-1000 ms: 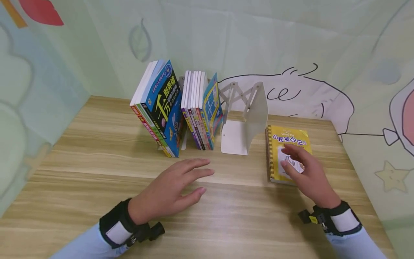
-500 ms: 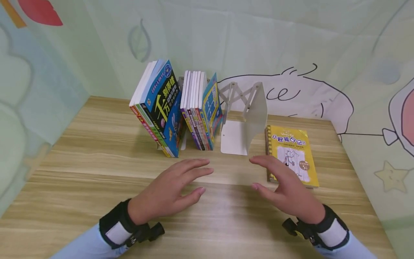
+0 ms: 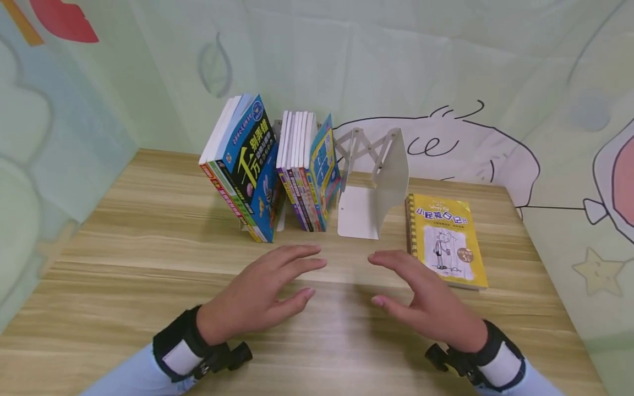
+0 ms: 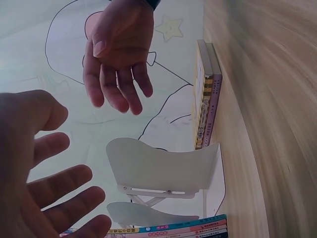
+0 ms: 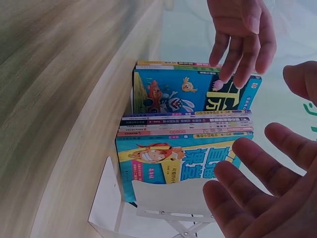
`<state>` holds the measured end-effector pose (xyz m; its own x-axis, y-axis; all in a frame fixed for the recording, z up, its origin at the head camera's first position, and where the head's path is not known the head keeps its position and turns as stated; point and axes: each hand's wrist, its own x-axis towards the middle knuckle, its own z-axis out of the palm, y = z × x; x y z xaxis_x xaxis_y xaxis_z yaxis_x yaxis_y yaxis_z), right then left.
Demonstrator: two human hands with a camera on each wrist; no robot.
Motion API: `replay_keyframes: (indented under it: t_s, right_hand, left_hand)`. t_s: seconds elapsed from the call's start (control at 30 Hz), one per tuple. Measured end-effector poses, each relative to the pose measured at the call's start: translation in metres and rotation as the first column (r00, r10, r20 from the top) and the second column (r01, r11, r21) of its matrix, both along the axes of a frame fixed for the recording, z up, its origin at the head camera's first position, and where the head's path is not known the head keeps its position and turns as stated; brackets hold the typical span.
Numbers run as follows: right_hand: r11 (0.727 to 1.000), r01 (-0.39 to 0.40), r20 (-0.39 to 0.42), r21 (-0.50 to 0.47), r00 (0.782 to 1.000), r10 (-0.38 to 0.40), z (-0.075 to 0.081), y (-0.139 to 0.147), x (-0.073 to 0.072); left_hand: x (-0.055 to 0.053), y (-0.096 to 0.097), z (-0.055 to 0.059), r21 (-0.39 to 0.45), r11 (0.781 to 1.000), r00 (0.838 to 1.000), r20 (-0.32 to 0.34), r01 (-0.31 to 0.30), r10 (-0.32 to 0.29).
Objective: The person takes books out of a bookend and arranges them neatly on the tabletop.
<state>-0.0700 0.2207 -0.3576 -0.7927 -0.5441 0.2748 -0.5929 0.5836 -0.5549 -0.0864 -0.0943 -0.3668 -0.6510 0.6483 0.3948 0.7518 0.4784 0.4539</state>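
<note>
My left hand [image 3: 262, 291] hovers over the table in front of the upright books, fingers spread and nothing in it. Facing it, my right hand [image 3: 426, 302] is held palm inward, fingers loosely extended, just left of and below a yellow book [image 3: 446, 242]. In the left wrist view that book [image 4: 202, 99] lies flat on top of another with a purple spine [image 4: 214, 106]. A white metal folding bookend [image 3: 393, 181] stands at the back. Its right compartment holds no books. Thin books [image 3: 299, 170] fill the middle one, and larger books [image 3: 242, 170] lean at the left.
The wood-grain table [image 3: 148, 286] reaches back to a pale curtain [image 3: 307, 60] printed with cartoon shapes. Both wrists wear black straps with small cameras [image 3: 240, 356]. The bookend's right panel [image 4: 163, 163] rises between the thin books and the yellow book.
My right hand has moved left and toward me, away from above the yellow book, whose cover is now mostly uncovered. The left hand has stayed in place.
</note>
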Motion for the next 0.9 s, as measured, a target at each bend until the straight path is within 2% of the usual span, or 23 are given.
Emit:
replay_keyframes:
  t_s: [0.23,0.47,0.57,0.73,0.8,0.9]
  right_hand:
    - [1.000,-0.012,0.006,-0.013,1.000,0.012,-0.003,0.000,0.000]
    - [1.000,0.003,0.037,-0.009,0.999,-0.002,-0.006,0.003,0.000]
    - [1.000,0.008,0.052,0.000,0.999,-0.008,-0.007,0.004,0.001]
    - [1.000,0.007,0.098,0.013,0.995,-0.008,-0.007,0.004,0.003]
    - [1.000,0.004,0.109,0.011,0.994,-0.005,-0.007,0.005,0.003]
    - [1.000,0.003,0.111,0.006,0.994,-0.004,-0.008,0.005,0.004]
  left_hand:
    - [-0.006,0.001,0.004,0.005,1.000,0.998,-0.059,0.003,-0.002]
    - [-0.023,0.003,0.022,0.030,0.999,0.987,-0.157,-0.034,0.039]
    - [-0.037,0.006,0.032,0.061,0.996,0.971,-0.224,-0.068,0.080]
    - [-0.061,0.013,0.044,0.130,0.986,0.935,-0.325,-0.105,0.143]
    - [-0.068,0.014,0.048,0.131,0.982,0.923,-0.344,-0.134,0.172]
    - [-0.078,0.016,0.054,0.091,0.976,0.897,-0.385,-0.200,0.220]
